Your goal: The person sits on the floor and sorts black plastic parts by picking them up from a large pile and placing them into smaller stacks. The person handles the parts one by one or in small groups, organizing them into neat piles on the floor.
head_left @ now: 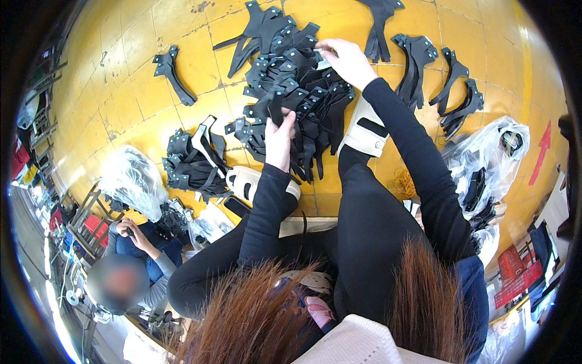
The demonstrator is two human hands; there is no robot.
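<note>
A large heap of black, flat, strap-shaped pieces (297,79), each bearing small pale marks, spreads over the yellow floor before me. At the heap's near left side, my left hand (280,139) pinches one black strap piece (276,108) between thumb and fingers. My right hand (348,62) reaches to the heap's upper right, its thumb and fingers closed at the edge of a piece with a pale side (324,64). Part of that piece is hidden by the fingers.
Smaller bunches of black pieces lie at left (194,158) and right (417,64). My cream shoes (365,128) flank the heap. Clear plastic bags (133,182) stand at both sides. A phone (237,206) lies by my left shoe. Another person (142,242) sits at lower left.
</note>
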